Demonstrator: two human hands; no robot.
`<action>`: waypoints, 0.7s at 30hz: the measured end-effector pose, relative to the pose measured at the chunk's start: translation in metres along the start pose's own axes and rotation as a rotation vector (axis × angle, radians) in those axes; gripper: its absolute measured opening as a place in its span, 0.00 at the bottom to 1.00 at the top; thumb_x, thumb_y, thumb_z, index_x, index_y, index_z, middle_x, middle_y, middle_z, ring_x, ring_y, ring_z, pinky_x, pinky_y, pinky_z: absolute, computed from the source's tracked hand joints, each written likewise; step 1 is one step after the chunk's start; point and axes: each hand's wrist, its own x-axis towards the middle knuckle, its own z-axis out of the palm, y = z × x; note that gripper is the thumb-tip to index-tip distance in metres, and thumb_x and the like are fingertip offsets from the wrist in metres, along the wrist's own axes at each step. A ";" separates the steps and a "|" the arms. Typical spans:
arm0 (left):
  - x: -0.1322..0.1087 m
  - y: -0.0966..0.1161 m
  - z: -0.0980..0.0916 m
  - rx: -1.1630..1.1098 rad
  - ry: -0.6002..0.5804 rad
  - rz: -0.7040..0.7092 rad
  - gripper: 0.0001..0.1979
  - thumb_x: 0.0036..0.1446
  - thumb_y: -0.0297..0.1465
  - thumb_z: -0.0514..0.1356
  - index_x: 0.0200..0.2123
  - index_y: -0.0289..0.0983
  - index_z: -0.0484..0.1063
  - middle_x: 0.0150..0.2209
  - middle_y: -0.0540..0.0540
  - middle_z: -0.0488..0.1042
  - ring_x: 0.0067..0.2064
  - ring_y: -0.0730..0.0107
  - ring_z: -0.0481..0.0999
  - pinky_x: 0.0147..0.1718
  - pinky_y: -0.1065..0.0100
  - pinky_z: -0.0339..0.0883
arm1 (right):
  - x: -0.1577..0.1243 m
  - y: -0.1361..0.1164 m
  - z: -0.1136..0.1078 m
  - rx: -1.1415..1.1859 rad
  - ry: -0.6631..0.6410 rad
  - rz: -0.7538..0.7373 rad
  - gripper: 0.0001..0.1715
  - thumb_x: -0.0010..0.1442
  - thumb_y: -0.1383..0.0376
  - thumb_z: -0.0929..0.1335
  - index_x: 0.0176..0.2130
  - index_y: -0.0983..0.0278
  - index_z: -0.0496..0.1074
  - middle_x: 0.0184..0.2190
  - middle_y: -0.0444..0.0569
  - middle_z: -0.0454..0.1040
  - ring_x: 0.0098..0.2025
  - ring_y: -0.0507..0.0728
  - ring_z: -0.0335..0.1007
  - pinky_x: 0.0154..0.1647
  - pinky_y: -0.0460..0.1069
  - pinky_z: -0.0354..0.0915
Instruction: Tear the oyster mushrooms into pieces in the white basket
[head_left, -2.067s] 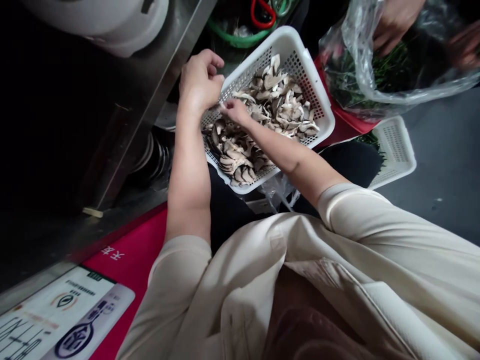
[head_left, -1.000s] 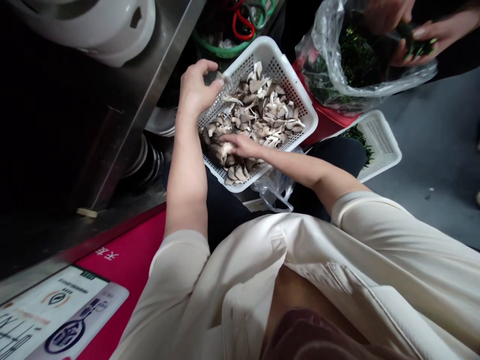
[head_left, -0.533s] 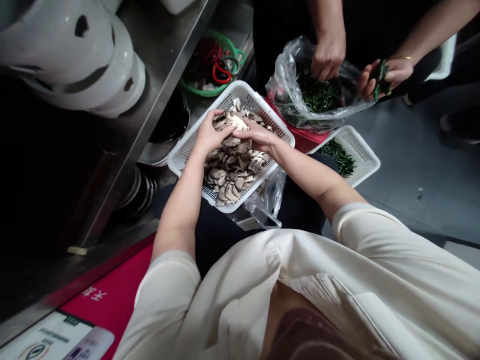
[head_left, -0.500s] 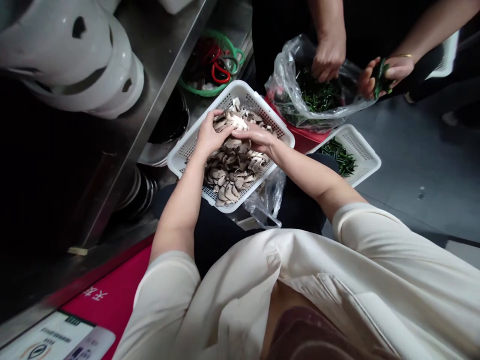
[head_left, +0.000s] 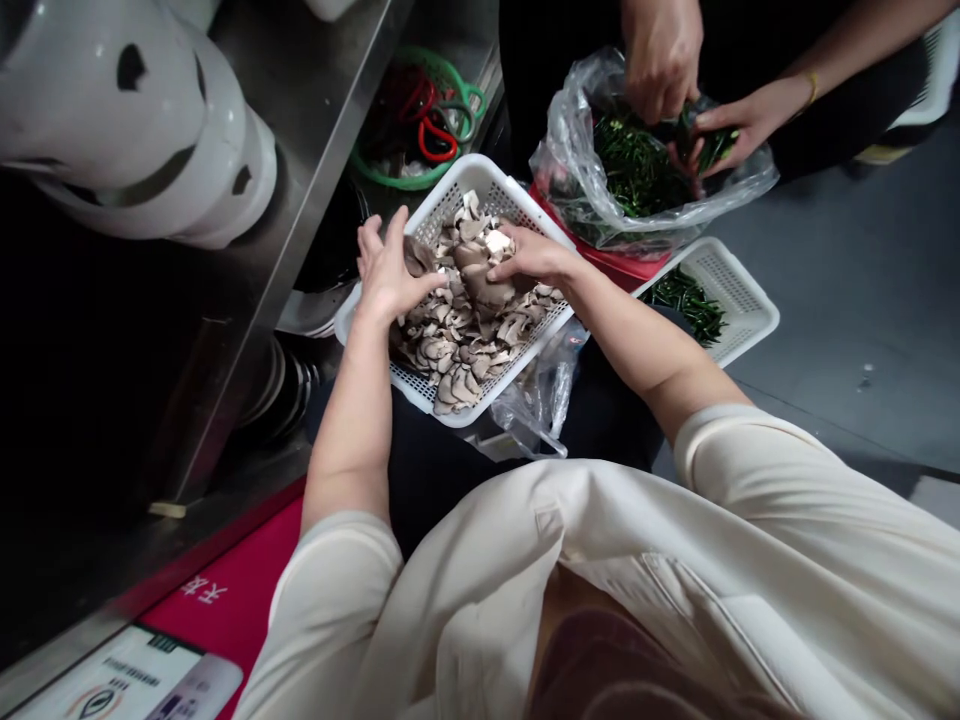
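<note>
The mushroom clump (head_left: 480,285) sits above the heaped pieces (head_left: 457,388) in your white basket (head_left: 486,180), which seems to rest across your lap. Your right hand (head_left: 536,255) grips the clump, thumb over its grey caps; your left hand (head_left: 382,275) is spread wide, with a grey piece (head_left: 418,257) between thumb and fingers (whether you are really pinching it, I can't tell). The step in hand looks like pulling the clump into smaller bits, judging by the bare white flesh beside your right fingers. The next move would call for letting that grey piece drop on the heap, then setting your left thumb at the clump's edge for a gentle pull. Just below the basket, a clear bag (head_left: 551,400) carries a speck of print too small to read. Farther out, another person's hands (head_left: 757,115) work over a bag of greens (head_left: 645,180), and a green basket (head_left: 416,182) holds red scissors (head_left: 439,145). Down to your left, a red panel (head_left: 247,560) reads 天友 in white, almost upside down; the white label (head_left: 97,670) beneath shows a round emblem and small, illegible lines.
</note>
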 end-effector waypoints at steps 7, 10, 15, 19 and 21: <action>-0.009 0.040 0.036 -0.191 -0.214 -0.078 0.27 0.44 0.28 0.74 0.49 0.36 0.76 0.46 0.44 0.80 0.50 0.53 0.80 0.57 0.54 0.74 | -0.007 -0.023 0.014 0.269 -0.095 0.011 0.27 0.45 0.65 0.81 0.44 0.66 0.73 0.41 0.49 0.79 0.45 0.61 0.78 0.54 0.57 0.77; -0.011 0.056 0.032 -0.080 -0.199 -0.121 0.18 0.45 0.27 0.73 0.41 0.35 0.76 0.41 0.45 0.80 0.46 0.56 0.80 0.52 0.57 0.75 | -0.004 -0.029 0.012 0.007 -0.122 -0.034 0.28 0.47 0.70 0.79 0.47 0.66 0.73 0.45 0.51 0.79 0.50 0.63 0.76 0.60 0.59 0.75; -0.009 0.065 0.004 0.198 -0.112 -0.133 0.13 0.48 0.20 0.71 0.37 0.37 0.77 0.42 0.42 0.81 0.53 0.49 0.81 0.59 0.54 0.72 | -0.003 -0.024 -0.002 -0.583 0.001 0.020 0.31 0.50 0.77 0.75 0.53 0.70 0.70 0.48 0.59 0.75 0.56 0.70 0.73 0.66 0.65 0.68; -0.009 0.053 -0.001 0.003 -0.097 -0.233 0.14 0.49 0.25 0.72 0.40 0.36 0.77 0.40 0.44 0.79 0.47 0.56 0.80 0.51 0.61 0.76 | -0.004 -0.014 -0.010 -0.422 0.069 0.055 0.29 0.54 0.71 0.77 0.53 0.69 0.70 0.47 0.56 0.76 0.54 0.67 0.74 0.63 0.63 0.71; -0.010 0.051 0.011 -0.281 -0.140 -0.308 0.10 0.57 0.28 0.68 0.43 0.36 0.76 0.39 0.45 0.78 0.41 0.64 0.79 0.41 0.67 0.75 | -0.005 -0.013 -0.006 -0.147 0.031 -0.012 0.28 0.56 0.63 0.79 0.52 0.68 0.71 0.46 0.54 0.76 0.52 0.64 0.75 0.60 0.60 0.74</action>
